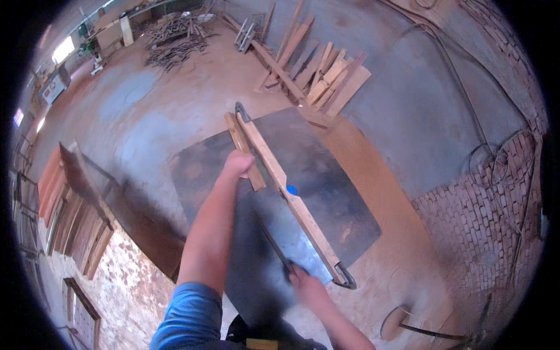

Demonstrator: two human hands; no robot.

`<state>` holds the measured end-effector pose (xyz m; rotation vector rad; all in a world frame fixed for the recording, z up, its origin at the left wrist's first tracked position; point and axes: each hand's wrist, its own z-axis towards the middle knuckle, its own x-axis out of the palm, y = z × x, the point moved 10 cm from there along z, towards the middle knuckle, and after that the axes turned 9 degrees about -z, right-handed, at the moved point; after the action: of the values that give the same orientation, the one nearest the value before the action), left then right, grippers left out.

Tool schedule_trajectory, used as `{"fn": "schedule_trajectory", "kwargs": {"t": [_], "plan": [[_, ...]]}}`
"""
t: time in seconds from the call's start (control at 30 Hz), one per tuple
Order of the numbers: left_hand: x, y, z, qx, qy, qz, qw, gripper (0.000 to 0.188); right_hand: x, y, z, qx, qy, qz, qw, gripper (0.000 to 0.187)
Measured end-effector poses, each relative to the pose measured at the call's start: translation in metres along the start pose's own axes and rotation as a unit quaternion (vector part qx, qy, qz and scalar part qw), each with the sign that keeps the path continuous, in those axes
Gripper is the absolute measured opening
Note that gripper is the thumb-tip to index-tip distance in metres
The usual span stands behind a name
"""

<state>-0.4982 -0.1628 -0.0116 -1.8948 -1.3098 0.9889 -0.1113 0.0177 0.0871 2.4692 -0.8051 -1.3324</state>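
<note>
My left hand (240, 164) is closed around a short wooden batten (238, 135), which slants over the dark sheet-topped table (204, 166). Lower down, my right hand (306, 286) has its fingers closed on the end of a thin dark strip-like tool (272, 240); its exact kind is unclear. Just right of both hands runs a long pale wooden bar (309, 220) with a notch near its middle and a dark curved metal piece at each end. A small blue spot (291, 189) shows at the notch. The batten lies beside the bar's upper part.
Planks (335, 76) lean against the far wall, near a heap of scrap sticks (175, 38). More boards (76, 221) stand at left. A round disc (394, 324) with a dark rod lies at lower right. Stacked bricks (466, 216) and a hose (466, 93) line the right.
</note>
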Motion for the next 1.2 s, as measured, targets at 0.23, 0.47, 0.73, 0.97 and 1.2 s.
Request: {"fn": "schedule_trajectory", "kwargs": {"t": [0.23,0.47,0.73,0.97,1.2], "plan": [[-0.009,0.069,-0.206,0.077,0.207,-0.516,0.827,0.022,0.056,-0.086,-0.104,0.034,-0.025,0.096,0.995,0.041],[-0.072,0.17,-0.343,0.051,-0.05,-0.5,0.863,0.014,0.073,-0.105,-0.104,-0.076,-0.143,0.037,0.986,0.04],[-0.211,0.282,-0.525,0.072,-0.207,-0.452,0.864,0.022,0.097,-0.128,-0.13,-0.077,-0.134,0.077,0.985,0.037],[-0.358,0.401,-0.667,-0.002,-0.479,-0.052,0.876,0.038,0.125,-0.068,-0.15,-0.016,-0.071,0.093,0.993,0.036],[-0.523,0.482,-0.769,-0.058,-0.535,0.204,0.818,0.039,0.203,0.108,-0.182,-0.053,-0.026,-0.004,0.998,0.027]]}}
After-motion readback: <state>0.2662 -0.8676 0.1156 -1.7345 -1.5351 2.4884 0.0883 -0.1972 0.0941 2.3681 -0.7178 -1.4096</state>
